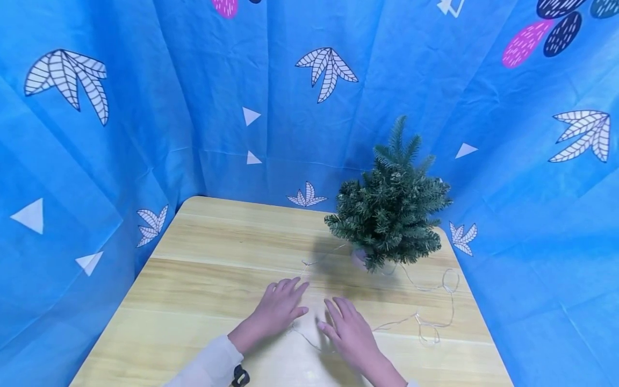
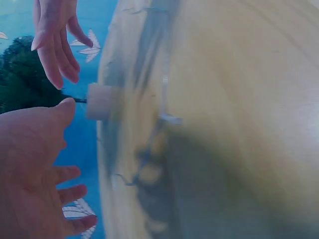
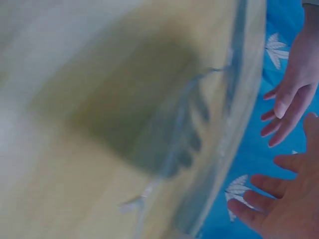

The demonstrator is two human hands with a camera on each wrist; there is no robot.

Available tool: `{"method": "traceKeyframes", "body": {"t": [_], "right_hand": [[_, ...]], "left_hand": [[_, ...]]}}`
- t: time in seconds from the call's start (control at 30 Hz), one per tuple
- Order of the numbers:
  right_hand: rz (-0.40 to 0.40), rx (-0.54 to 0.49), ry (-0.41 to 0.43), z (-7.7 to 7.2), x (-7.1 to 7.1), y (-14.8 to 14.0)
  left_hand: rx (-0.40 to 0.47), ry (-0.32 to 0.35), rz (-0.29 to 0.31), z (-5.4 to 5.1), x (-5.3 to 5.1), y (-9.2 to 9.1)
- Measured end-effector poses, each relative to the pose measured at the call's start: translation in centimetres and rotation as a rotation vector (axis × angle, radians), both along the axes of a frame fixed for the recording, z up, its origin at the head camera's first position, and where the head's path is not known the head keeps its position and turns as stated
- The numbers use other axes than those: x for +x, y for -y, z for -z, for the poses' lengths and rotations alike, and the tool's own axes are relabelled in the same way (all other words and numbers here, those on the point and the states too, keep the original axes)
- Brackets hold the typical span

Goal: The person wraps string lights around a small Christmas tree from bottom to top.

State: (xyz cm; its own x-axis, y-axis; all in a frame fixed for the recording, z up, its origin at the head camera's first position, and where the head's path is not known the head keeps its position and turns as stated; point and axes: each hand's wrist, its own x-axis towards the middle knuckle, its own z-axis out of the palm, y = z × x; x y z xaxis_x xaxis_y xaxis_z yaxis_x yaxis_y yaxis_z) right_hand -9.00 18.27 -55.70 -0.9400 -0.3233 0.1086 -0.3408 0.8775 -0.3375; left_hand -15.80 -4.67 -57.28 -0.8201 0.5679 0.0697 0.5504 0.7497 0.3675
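A thin, pale wire string (image 1: 453, 306) with small loops lies across the table, partly hidden by the hands. My left hand (image 1: 279, 309) hovers low over its left part, fingers spread and holding nothing. To the right, my right hand (image 1: 355, 338) is also above the wood with loosely spread fingers and an empty palm. Both wrist views show a gap between the left hand (image 2: 32, 169), the right hand (image 3: 284, 194) and the tabletop. A small artificial fir tree (image 1: 391, 207) stands upright beyond the hands, on a pale round base (image 2: 102, 102).
The light wooden table (image 1: 203, 236) has its back edge against a blue patterned cloth (image 1: 217, 107), which also hangs along both sides. A black watch-like object (image 1: 240, 376) shows beside the left sleeve (image 1: 213, 360).
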Motion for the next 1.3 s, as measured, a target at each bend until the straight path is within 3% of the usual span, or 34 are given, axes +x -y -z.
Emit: {"method": "traceKeyframes", "body": {"t": [0.27, 0.5, 0.9, 1.03, 1.3], "right_hand": [[-0.086, 0.049, 0.013, 2.2, 1.2, -0.6], [-0.125, 0.100, -0.035, 3.9, 1.6, -1.1], [-0.266, 0.086, -0.163, 4.1, 1.8, -1.8], [-0.274, 0.098, -0.116, 3.8, 1.9, -2.0], [-0.188, -0.023, 0.114, 1.9, 1.8, -2.7]], "left_hand": [[0.021, 0.064, 0.119, 2.3, 0.3, 0.5], [0.007, 0.012, 0.177, 4.0, 0.6, 0.5], [0.002, 0.022, 0.189, 4.1, 0.9, 0.7], [0.027, 0.022, 0.194, 4.4, 1.0, 0.6], [0.032, 0.023, 0.199, 4.8, 1.0, 0.4]]}}
